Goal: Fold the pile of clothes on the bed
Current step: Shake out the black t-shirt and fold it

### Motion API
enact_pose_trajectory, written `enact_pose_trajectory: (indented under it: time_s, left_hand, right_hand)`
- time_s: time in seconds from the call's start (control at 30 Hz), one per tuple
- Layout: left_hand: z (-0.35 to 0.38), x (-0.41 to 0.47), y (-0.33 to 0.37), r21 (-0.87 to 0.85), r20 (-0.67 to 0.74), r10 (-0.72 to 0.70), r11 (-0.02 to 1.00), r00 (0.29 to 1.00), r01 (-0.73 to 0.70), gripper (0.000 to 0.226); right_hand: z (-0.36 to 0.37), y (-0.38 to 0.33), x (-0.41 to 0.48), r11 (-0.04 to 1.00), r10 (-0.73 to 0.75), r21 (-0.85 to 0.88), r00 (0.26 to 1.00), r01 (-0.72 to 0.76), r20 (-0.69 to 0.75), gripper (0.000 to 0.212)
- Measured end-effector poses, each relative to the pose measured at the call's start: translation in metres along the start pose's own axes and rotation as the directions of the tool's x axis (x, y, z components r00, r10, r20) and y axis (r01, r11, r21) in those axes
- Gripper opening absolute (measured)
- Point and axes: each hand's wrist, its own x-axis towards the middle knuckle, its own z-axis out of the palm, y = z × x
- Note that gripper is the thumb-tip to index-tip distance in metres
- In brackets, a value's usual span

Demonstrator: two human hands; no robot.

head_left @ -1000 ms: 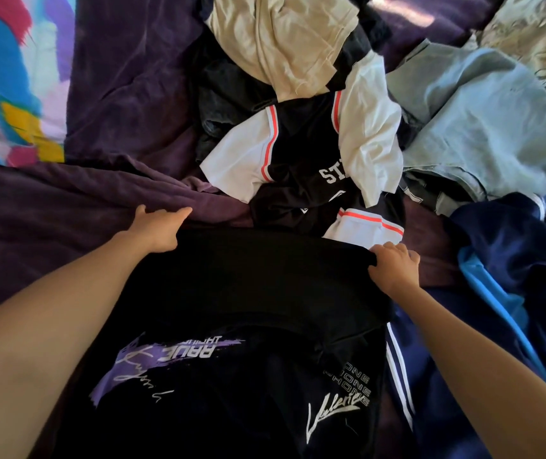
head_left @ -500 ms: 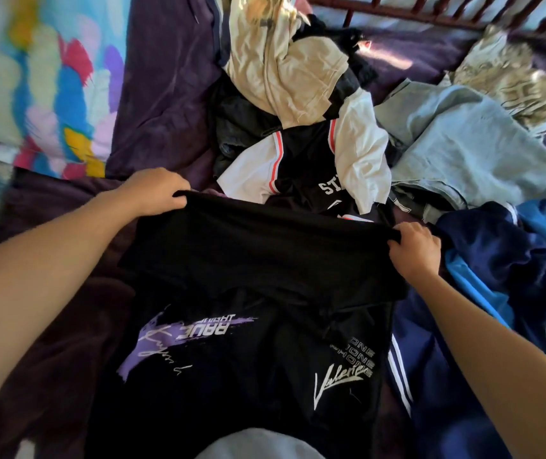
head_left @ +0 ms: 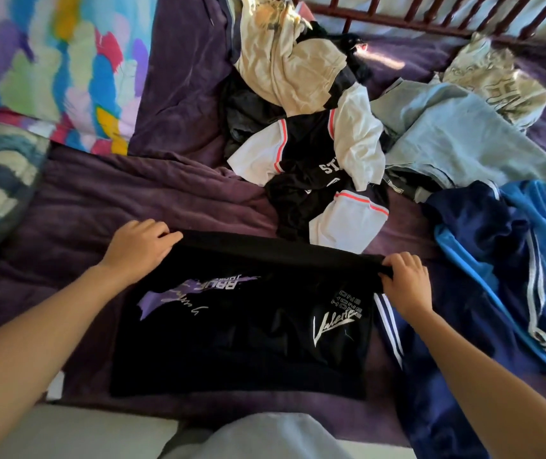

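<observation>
Left hand and right hand each grip a far corner of the black shirt, which lies part-folded on the bed nearest the person. The pile beyond is unfolded; most of the task apparently remains.

The black shirt in the lower middle of the frame carries upside-down prints. On its left, white capitals "RAVE" cross a purple brush stroke, with an unreadable white scrawl below. On its right, the stacked words "ONE", "HOME", "HOME" sit above a white script word beginning "Val". The black-and-white shirt in the upper middle shows "ST". The beige shirt at upper right bears letters too creased to read.
</observation>
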Motion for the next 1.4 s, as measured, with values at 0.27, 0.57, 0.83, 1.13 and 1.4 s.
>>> enact_pose_trajectory:
  time_s: [0.27,0.57,0.83,1.13,1.4]
  left_hand:
    - [-0.001,-0.111,0.070,-0.071,-0.136,0.000,0.997,0.991,-0.010,0.032]
    - [0.033,-0.163,0.119,-0.023,0.016,-0.144,0.989,0.989,0.144,0.036]
    - [0.020,-0.166,0.117,0.054,-0.069,-0.203,0.977,0.977,0.206,0.033]
    - [0.023,-0.148,0.140,0.089,0.251,-0.060,0.995,0.966,0.039,0.039]
    - [0.038,-0.124,0.156,0.057,0.560,-0.119,0.993,0.820,0.105,0.120]
  right_hand:
    - [0.035,0.028,-0.106,0.942,-0.334,-0.074,0.936,0.327,-0.113,0.020]
    - [0.082,0.024,-0.161,0.868,-0.260,-0.328,0.904,0.373,0.340,0.026]
    - [0.064,0.031,-0.166,0.882,-0.360,-0.291,0.929,0.370,0.091,0.014]
    - [0.091,0.005,-0.178,0.886,-0.242,-0.300,0.904,0.354,0.351,0.056]
    - [0.104,-0.038,-0.165,0.895,-0.260,-0.193,0.822,0.402,0.507,0.096]
